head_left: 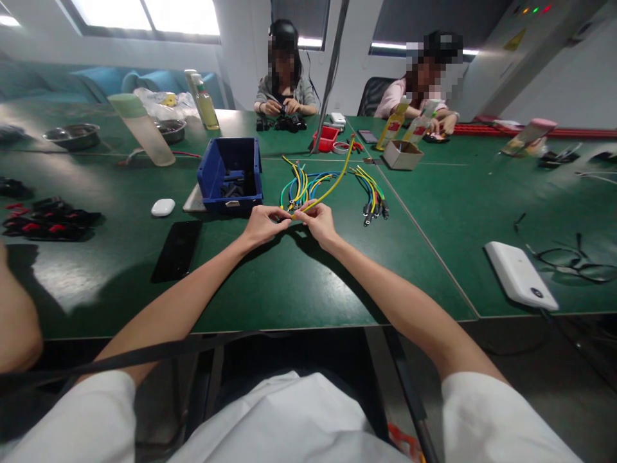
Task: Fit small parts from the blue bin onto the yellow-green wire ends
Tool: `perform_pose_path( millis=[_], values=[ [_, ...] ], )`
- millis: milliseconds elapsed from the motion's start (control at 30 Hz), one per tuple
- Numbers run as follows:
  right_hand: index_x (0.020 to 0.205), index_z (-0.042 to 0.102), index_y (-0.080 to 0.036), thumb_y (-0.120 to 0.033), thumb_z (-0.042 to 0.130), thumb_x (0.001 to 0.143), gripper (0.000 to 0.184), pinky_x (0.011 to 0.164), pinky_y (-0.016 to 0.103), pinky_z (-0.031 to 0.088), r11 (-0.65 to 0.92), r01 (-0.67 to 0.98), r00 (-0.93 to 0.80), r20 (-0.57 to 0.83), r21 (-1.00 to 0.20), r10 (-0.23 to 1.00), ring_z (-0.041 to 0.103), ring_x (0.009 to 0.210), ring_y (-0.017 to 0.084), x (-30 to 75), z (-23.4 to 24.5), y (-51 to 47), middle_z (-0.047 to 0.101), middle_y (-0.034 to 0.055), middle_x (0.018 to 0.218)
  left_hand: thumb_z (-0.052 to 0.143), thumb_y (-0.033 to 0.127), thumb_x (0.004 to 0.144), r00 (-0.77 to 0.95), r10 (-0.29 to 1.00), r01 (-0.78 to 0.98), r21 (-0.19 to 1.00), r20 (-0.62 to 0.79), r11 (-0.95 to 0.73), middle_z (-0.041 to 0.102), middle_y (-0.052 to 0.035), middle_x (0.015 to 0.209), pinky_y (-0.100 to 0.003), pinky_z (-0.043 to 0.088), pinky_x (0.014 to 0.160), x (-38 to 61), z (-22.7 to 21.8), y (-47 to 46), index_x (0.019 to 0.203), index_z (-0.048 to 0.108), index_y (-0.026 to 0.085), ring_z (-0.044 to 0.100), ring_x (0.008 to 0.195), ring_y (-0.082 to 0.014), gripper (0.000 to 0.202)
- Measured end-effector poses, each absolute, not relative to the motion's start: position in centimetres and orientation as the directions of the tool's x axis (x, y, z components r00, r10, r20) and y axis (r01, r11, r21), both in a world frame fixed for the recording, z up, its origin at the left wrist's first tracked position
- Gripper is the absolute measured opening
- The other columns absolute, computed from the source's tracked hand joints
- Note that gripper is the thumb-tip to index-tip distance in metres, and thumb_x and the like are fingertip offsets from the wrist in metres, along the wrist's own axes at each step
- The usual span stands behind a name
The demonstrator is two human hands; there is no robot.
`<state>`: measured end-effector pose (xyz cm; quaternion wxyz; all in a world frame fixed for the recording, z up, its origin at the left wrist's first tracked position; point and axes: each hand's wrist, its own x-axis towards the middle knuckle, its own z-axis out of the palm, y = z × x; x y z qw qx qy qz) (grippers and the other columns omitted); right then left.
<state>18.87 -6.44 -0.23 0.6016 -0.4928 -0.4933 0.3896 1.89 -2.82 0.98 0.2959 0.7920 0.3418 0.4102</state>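
Observation:
A long yellow wire [341,176] rises in a curve from between my two hands. My right hand [318,225] is closed in a pinch around its lower part. Fingertips of my left hand [264,226] are pinched at the wire's lower end, close against the right fingers; a small dark bit there is too hidden to name. Just beyond lies a loose bunch of yellow, blue and green wires [301,185]. To its right rests a second bunch of wires [371,186], with black sleeves and metal terminals at the near ends. A blue bin [206,173] beside my left hand contains small black pieces [233,186].
A black phone [176,251] and white case [162,207] lie left; a white power bank [520,275] and glasses [573,260] lie right. Farther off are a red tray [326,138], a cardboard box [403,155] and bottles [207,108]. Two people sit opposite; someone's arm [17,315] shows left.

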Motion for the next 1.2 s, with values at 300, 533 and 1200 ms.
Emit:
perform_pose_path(
  millis=[300,533,1200],
  values=[
    [0.075,0.058,-0.02,-0.044,0.078,0.063,0.034,0.055,0.023,0.046,0.235,-0.006,0.2,0.229,-0.972,0.953,0.061,0.063,0.013,18.94,-0.24,-6.4,0.064,-0.0014,0.069,0.074,0.032,0.069,0.42,0.84,0.148,0.888,0.343,-0.436,0.075,-0.0071,0.078,-0.029,0.056,0.067,2.09,0.9,-2.88,0.083,0.077,0.013,0.068,0.067,-0.018,0.024],
    [0.074,0.059,-0.02,-0.046,0.076,0.065,0.033,0.055,0.024,0.048,0.23,0.062,0.208,0.238,-0.971,0.949,0.065,0.067,0.016,19.12,-0.25,-6.34,0.067,0.0005,0.071,0.066,0.024,0.075,0.447,0.695,0.283,0.648,0.563,-0.707,0.076,-0.0049,0.083,-0.028,0.054,0.071,1.99,1.16,-3.37,0.084,0.078,0.018,0.068,0.071,-0.0165,0.016],
    [0.077,0.059,-0.02,-0.039,0.077,0.065,0.029,0.054,0.023,0.047,0.23,-0.012,0.222,0.221,-0.973,0.95,0.064,0.066,0.015,19.04,-0.81,-6.17,0.067,-0.0007,0.072,0.075,0.033,0.071,0.38,0.828,0.188,0.842,0.412,-0.506,0.076,-0.0074,0.085,-0.033,0.056,0.075,2.24,0.39,-2.91,0.089,0.079,0.016,0.071,0.076,-0.022,0.025]
  ],
)
